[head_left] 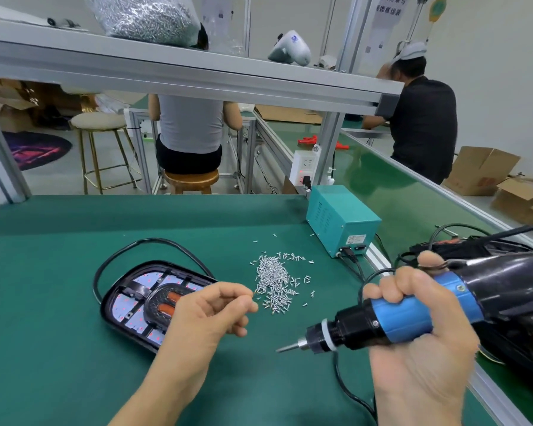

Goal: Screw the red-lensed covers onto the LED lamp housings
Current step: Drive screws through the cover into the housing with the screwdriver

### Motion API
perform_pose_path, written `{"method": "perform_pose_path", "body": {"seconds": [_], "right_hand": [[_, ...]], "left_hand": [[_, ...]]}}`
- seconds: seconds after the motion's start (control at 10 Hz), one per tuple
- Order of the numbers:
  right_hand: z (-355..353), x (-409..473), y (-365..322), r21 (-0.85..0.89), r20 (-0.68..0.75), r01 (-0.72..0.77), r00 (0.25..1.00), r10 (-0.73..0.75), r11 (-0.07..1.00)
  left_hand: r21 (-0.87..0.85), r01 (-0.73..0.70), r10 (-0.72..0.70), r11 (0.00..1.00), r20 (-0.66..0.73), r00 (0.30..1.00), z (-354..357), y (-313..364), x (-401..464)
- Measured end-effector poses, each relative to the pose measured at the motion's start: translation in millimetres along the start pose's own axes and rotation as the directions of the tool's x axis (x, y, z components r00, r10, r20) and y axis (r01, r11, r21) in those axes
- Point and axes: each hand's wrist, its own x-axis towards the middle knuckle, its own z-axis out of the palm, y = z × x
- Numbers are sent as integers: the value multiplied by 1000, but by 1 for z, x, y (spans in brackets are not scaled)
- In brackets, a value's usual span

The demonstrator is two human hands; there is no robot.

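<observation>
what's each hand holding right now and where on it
The right hand grips the blue-and-black electric screwdriver around its blue barrel. The left hand pinches a small silver screw at its fingertips.

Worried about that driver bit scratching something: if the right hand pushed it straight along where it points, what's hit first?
Probably the left hand's wrist, beyond the screwdriver tip; depth is unclear, so it might meet the green mat first.

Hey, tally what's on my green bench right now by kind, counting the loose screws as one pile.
Lamp housing: 1
Screw pile: 1
Electric screwdriver, in the right hand: 1
Teal power box: 1
Total: 4
</observation>
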Motion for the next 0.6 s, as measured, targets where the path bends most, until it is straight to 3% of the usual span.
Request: {"method": "perform_pose_path", "body": {"seconds": [0.1,0.2,0.6], "right_hand": [[89,105,-44,-94,-138,31,990,-44,995],[80,97,-52,96,37,67,997,-71,993],[103,93,-43,134,97,18,995,-31,991]], "left_hand": [[-123,41,-39,992,17,999,-7,8,-6],[-183,43,-40,982,20,999,-13,12,-13],[-201,30,-38,979,-34,999,-31,15,-26]]}}
